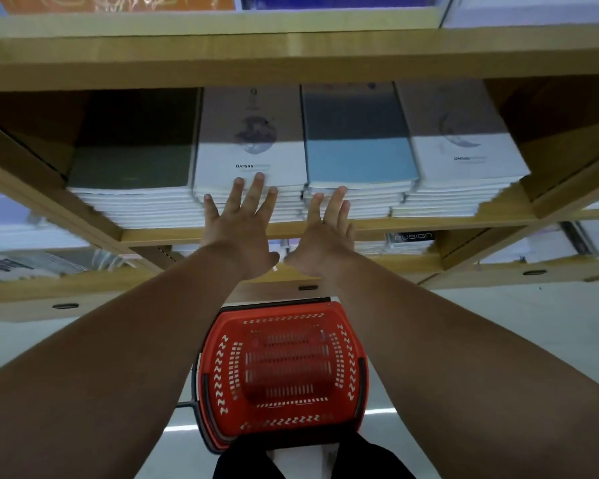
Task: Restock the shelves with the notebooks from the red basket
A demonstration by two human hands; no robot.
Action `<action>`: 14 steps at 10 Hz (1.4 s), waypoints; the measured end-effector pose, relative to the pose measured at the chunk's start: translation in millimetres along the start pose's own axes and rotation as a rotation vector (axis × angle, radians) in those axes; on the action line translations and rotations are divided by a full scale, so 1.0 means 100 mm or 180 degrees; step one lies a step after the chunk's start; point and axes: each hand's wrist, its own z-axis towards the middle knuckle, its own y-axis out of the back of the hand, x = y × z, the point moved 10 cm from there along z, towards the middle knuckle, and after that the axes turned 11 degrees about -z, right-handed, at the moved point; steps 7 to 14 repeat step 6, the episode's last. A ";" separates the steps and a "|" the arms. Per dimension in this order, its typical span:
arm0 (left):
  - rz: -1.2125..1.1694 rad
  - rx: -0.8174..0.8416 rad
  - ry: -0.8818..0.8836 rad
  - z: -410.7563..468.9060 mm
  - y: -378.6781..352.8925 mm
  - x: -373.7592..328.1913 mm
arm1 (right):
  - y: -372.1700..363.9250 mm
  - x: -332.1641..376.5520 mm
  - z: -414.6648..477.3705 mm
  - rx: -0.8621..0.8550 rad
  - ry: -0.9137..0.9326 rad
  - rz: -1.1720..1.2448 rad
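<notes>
The red basket (pixel 284 371) stands on the floor between my arms, and no notebooks show inside it. On the wooden shelf (pixel 412 224) lie side-by-side stacks of notebooks: dark green (pixel 132 167), white with a globe print (pixel 253 146), blue (pixel 357 153) and another white one (pixel 464 146). My left hand (pixel 241 226) has straight, spread fingers whose tips press the front edge of the white globe stack. My right hand (pixel 327 233) is likewise flat, fingertips against the front of the blue stack. Neither hand holds anything.
A thick wooden shelf board (pixel 291 53) runs just above the stacks. Below, another shelf (pixel 412 261) carries more stationery. Sloped wooden dividers (pixel 49 202) flank the compartment. Pale floor (pixel 498 323) surrounds the basket.
</notes>
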 end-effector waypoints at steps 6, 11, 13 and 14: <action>-0.0537 -0.0629 0.0592 -1.55 0.70 0.43 | 0.72 -0.04 -1.08 -0.0537 0.0364 -0.0011; -0.0537 -0.0629 0.0592 -1.55 0.70 0.43 | 0.72 -0.04 -1.08 -0.0537 0.0364 -0.0011; -0.0537 -0.0629 0.0592 -1.55 0.70 0.43 | 0.72 -0.04 -1.08 -0.0537 0.0364 -0.0011; -0.0537 -0.0629 0.0592 -1.55 0.70 0.43 | 0.72 -0.04 -1.08 -0.0537 0.0364 -0.0011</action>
